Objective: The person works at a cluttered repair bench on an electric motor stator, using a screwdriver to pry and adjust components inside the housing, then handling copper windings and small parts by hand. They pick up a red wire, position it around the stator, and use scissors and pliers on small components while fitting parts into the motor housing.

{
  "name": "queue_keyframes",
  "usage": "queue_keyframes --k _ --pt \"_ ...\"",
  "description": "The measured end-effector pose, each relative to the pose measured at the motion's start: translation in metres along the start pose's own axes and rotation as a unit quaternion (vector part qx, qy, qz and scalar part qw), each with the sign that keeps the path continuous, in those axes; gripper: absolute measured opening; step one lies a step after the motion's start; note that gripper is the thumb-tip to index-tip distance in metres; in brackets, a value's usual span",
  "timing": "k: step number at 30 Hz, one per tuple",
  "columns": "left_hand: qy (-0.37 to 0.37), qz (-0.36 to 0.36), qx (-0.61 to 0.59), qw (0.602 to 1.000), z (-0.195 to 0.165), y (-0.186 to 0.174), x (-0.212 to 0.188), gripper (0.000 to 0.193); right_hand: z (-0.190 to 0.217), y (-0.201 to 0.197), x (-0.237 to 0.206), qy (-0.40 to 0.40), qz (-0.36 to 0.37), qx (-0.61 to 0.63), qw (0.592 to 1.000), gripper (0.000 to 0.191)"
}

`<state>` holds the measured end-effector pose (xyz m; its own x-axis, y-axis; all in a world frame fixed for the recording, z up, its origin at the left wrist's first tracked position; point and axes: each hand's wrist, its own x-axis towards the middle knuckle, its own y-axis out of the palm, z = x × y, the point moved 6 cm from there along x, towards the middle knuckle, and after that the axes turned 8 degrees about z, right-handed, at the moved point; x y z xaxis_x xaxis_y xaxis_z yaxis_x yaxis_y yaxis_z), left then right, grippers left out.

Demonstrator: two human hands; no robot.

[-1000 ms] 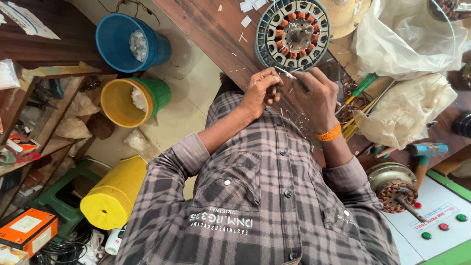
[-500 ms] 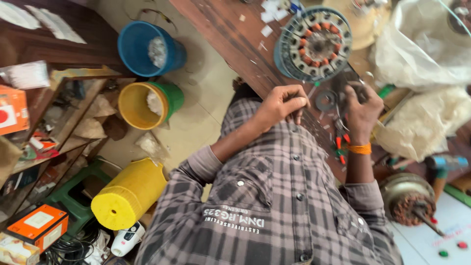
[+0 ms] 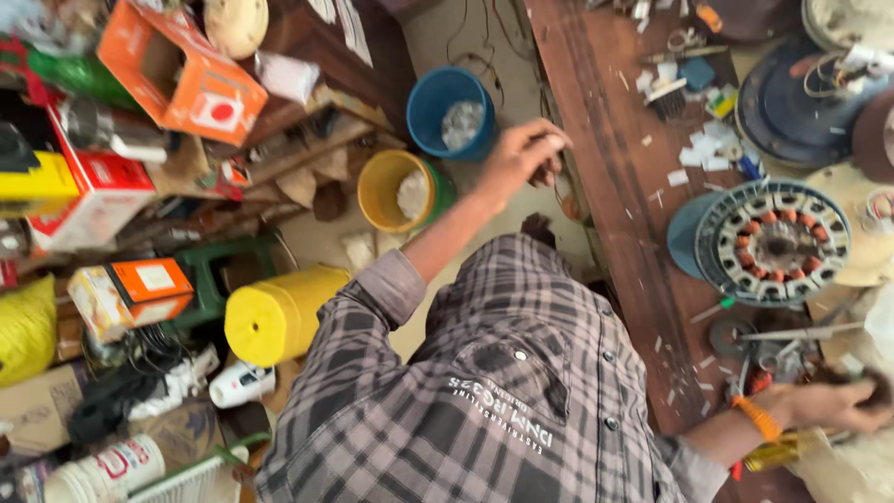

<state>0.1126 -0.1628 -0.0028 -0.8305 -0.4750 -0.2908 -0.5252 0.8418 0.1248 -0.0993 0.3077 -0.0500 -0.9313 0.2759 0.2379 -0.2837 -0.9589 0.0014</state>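
Stator on the workbench, both hands away from it

Stator (image 3: 773, 242), a round ring of copper windings, lies on the wooden bench (image 3: 605, 168), untouched. Right hand (image 3: 829, 402), with an orange band at the wrist, rests among small metal parts just below it; its grip cannot be made out. Left hand (image 3: 520, 158) is raised beyond the bench edge, fingers curled loosely closed, holding nothing visible. Blue bucket (image 3: 449, 110) and yellow bucket (image 3: 402, 191) stand on the floor nearby.

Orange carton (image 3: 182, 76) upper left; red-white box (image 3: 88, 200) and small orange box (image 3: 130, 291) below.
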Motion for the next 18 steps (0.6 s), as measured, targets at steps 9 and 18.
queue_keyframes --k 9,18 --pt "-0.074 -0.212 -0.117 0.968 -0.012 -0.208 0.146 0.014 -0.003 0.062 -0.204 0.216 -0.106 0.11 0.964 0.017" --pt "-0.047 0.037 0.279 0.958 -0.003 -0.261 0.294 0.041 0.047 0.135 -0.377 0.281 -0.082 -0.083 0.953 0.015"
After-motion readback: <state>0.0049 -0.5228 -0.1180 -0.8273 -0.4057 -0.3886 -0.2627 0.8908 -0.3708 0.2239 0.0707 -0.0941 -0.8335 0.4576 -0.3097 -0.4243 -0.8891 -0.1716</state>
